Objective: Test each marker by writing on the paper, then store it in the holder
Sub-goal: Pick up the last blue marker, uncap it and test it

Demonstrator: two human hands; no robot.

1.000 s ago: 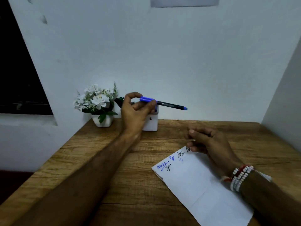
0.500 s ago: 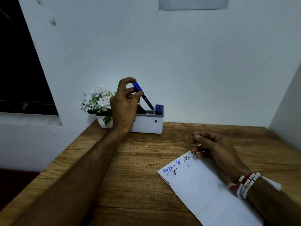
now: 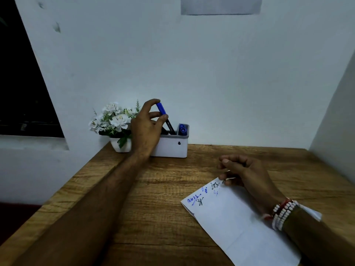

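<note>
Just left of the frame's centre, the left hand (image 3: pixel 147 127) pinched a blue-capped marker (image 3: pixel 165 119) between fingers and thumb, tilted, its lower end inside the white holder (image 3: pixel 173 144) at the desk's (image 3: pixel 153 189) back edge. 2 blue caps (image 3: pixel 182 129) showed in the holder's right compartment. At lower right, the right hand (image 3: pixel 244 173) rested loosely curled, empty, on the paper (image 3: pixel 230 217).

You faced pale wall (image 3: pixel 211 73), dim light. Dark window (image 3: pixel 21 83) sat at left. Wooden table (image 3: pixel 153 208) filled corner; paper notice (image 3: pixel 221 5) hung above.
</note>
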